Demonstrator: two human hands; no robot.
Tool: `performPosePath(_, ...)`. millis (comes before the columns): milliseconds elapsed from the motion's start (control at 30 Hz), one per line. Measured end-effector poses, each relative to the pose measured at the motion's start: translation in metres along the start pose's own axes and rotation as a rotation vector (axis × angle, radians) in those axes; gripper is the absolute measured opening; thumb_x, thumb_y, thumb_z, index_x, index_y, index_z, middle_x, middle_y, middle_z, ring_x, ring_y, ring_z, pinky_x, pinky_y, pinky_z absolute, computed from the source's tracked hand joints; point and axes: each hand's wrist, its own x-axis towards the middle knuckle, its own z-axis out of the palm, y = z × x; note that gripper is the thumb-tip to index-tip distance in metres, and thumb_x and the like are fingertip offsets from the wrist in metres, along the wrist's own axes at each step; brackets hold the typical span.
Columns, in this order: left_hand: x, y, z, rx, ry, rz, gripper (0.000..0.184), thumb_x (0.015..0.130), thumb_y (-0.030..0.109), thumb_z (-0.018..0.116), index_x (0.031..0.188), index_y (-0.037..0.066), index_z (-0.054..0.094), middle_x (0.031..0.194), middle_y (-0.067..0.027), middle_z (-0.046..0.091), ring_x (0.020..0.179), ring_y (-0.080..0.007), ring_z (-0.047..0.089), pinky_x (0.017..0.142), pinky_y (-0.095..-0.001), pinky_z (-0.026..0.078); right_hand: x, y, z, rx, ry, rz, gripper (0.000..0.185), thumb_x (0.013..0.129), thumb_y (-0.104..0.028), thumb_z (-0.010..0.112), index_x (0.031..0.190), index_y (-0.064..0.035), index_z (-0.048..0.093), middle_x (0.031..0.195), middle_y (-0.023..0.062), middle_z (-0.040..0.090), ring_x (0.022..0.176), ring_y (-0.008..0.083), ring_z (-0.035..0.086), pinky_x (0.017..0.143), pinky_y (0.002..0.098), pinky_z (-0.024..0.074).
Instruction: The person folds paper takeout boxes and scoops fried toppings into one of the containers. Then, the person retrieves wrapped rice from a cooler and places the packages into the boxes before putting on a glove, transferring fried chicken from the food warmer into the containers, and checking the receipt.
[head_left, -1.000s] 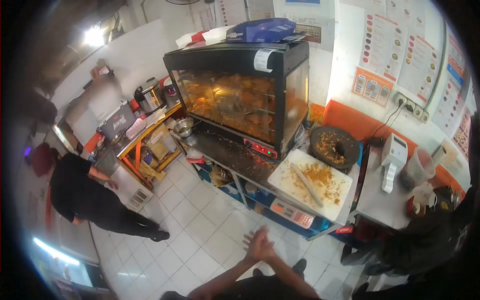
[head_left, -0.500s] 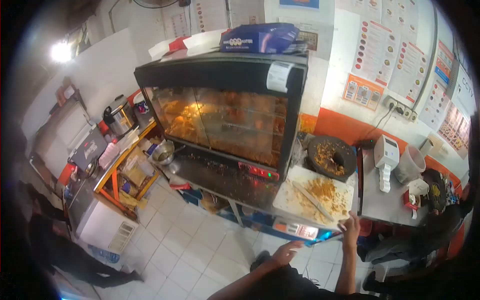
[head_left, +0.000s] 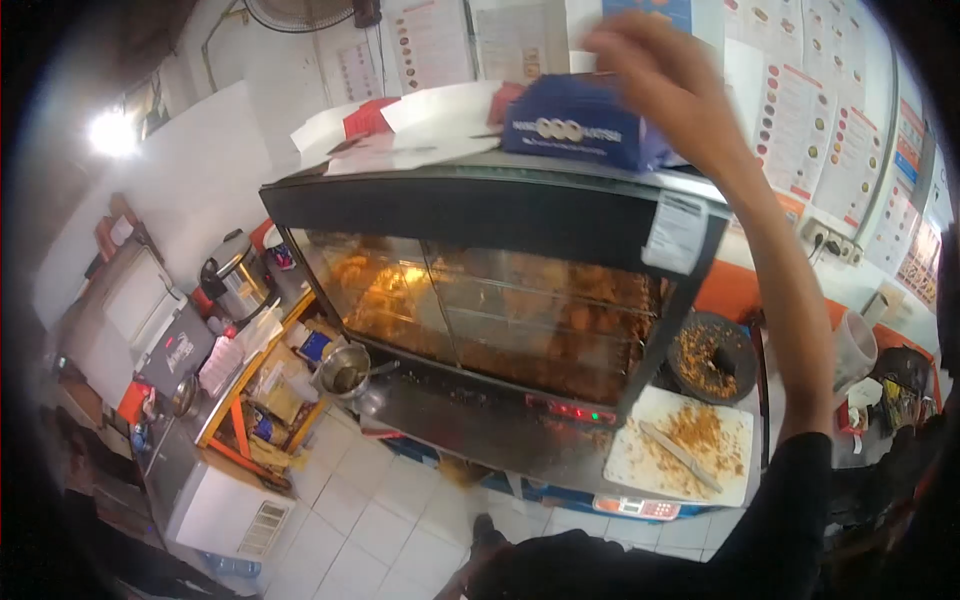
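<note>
1. Just below the right fingers (head_left: 640, 40), the blue box (head_left: 570, 125) blocks the way down; blur hides whether they touch.
2. Left of the fingers, open air lies above the white cardboard (head_left: 445, 112) on the cabinet (head_left: 480, 215).
3. Behind the fingers, the postered wall (head_left: 740, 85) bars further reach.

The right arm (head_left: 790, 290) is raised through the frame's right side, the blurred right hand (head_left: 668, 82) held bent-fingered at upper centre-right.
</note>
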Motion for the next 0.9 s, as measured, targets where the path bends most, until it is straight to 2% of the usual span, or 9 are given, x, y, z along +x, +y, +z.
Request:
performPosePath(33, 0.017, 0.001, -0.015, 0.045, -0.036, 0.101, 0.033, 0.093, 0.022, 0.056, 0.122, 0.006, 0.054, 0.123, -0.0132, 0.056, 0.111, -0.0250, 0.056, 0.092, -0.0331, 0.046, 0.036, 0.011, 0.030, -0.249, -0.140, -0.177, 0.032, 0.089, -0.031, 0.059, 0.105, -0.0041, 0.064, 0.089, 0.0057, 0.067, 0.079, 0.0161, 0.063, 0.064, 0.0298, 0.0481)
performPosePath(67, 0.033, 0.001, -0.031, 0.080, -0.059, 0.192, 0.032, 0.092, 0.022, 0.055, 0.121, 0.006, 0.054, 0.123, -0.0132, 0.056, 0.111, -0.0258, 0.056, 0.092, -0.0333, 0.046, 0.071, 0.008, 0.055, -0.338, -0.400, -0.010, 0.038, 0.084, -0.038, 0.066, 0.111, -0.0118, 0.064, 0.115, 0.0125, 0.062, 0.112, 0.0259, 0.056, 0.098, 0.0457, 0.0418)
performPosePath(100, 0.052, -0.002, -0.048, 0.108, -0.060, 0.274, 0.032, 0.092, 0.021, 0.055, 0.120, 0.007, 0.055, 0.123, -0.0133, 0.056, 0.111, -0.0266, 0.056, 0.092, -0.0335, 0.047, 0.090, 0.029, 0.089, -0.612, -0.329, -0.349, 0.024, 0.087, -0.026, 0.064, 0.102, -0.0077, 0.067, 0.102, 0.0110, 0.067, 0.093, 0.0286, 0.065, 0.084, 0.0407, 0.0513)
performPosePath(233, 0.116, -0.042, -0.093, -0.318, 0.064, 0.273, 0.031, 0.094, 0.017, 0.052, 0.123, 0.008, 0.053, 0.123, -0.0128, 0.057, 0.112, -0.0270, 0.057, 0.093, -0.0336, 0.046, 0.168, 0.126, 0.215, -0.933, -0.599, -0.069, 0.045, 0.082, -0.040, 0.063, 0.111, -0.0047, 0.063, 0.100, 0.0099, 0.068, 0.093, 0.0255, 0.065, 0.075, 0.0413, 0.0505)
performPosePath(400, 0.143, -0.043, -0.206, -1.232, 0.032, -0.119, 0.037, 0.098, 0.021, 0.046, 0.131, 0.007, 0.048, 0.127, -0.0105, 0.056, 0.111, -0.0216, 0.058, 0.092, -0.0321, 0.046, 0.149, 0.195, 0.265, -1.114, -0.725, 0.388, 0.060, 0.071, -0.039, 0.076, 0.123, -0.0146, 0.059, 0.129, 0.0089, 0.056, 0.121, 0.0332, 0.051, 0.094, 0.0752, 0.0272)
performPosePath(467, 0.142, -0.053, -0.233, -1.254, 0.058, -0.238, 0.042, 0.098, 0.027, 0.045, 0.133, 0.006, 0.046, 0.128, -0.0106, 0.056, 0.111, -0.0215, 0.058, 0.090, -0.0309, 0.046, 0.157, 0.237, 0.285, -1.136, -0.285, 0.292, 0.031, 0.079, -0.022, 0.066, 0.108, -0.0110, 0.067, 0.113, 0.0103, 0.066, 0.102, 0.0334, 0.062, 0.079, 0.0593, 0.0435)
performPosePath(633, 0.162, -0.106, -0.263, -1.285, -0.046, -0.402, 0.044, 0.096, 0.030, 0.048, 0.132, 0.005, 0.046, 0.130, -0.0127, 0.055, 0.109, -0.0276, 0.059, 0.084, -0.0330, 0.048, 0.181, 0.235, 0.267, -1.078, -0.112, 0.268, 0.015, 0.079, -0.011, 0.058, 0.085, -0.0119, 0.072, 0.092, 0.0079, 0.070, 0.089, 0.0259, 0.068, 0.068, 0.0387, 0.0539)
performPosePath(800, 0.221, -0.131, -0.317, -1.171, -0.284, 0.270, 0.048, 0.093, 0.021, 0.053, 0.133, -0.002, 0.042, 0.129, -0.0177, 0.053, 0.106, -0.0282, 0.059, 0.087, -0.0344, 0.049, 0.190, 0.177, 0.249, -1.073, -0.017, 0.266, 0.016, 0.080, -0.013, 0.058, 0.083, -0.0162, 0.073, 0.092, 0.0051, 0.070, 0.090, 0.0228, 0.067, 0.066, 0.0358, 0.0499)
performPosePath(900, 0.209, -0.013, -0.392, -0.760, 0.025, 0.151, 0.047, 0.092, 0.020, 0.056, 0.130, -0.005, 0.045, 0.131, -0.0195, 0.051, 0.113, -0.0326, 0.055, 0.096, -0.0377, 0.046, 0.204, 0.145, 0.226, -1.032, 0.080, 0.182, 0.016, 0.080, -0.016, 0.059, 0.087, -0.0111, 0.072, 0.091, 0.0071, 0.070, 0.088, 0.0226, 0.067, 0.069, 0.0381, 0.0464)
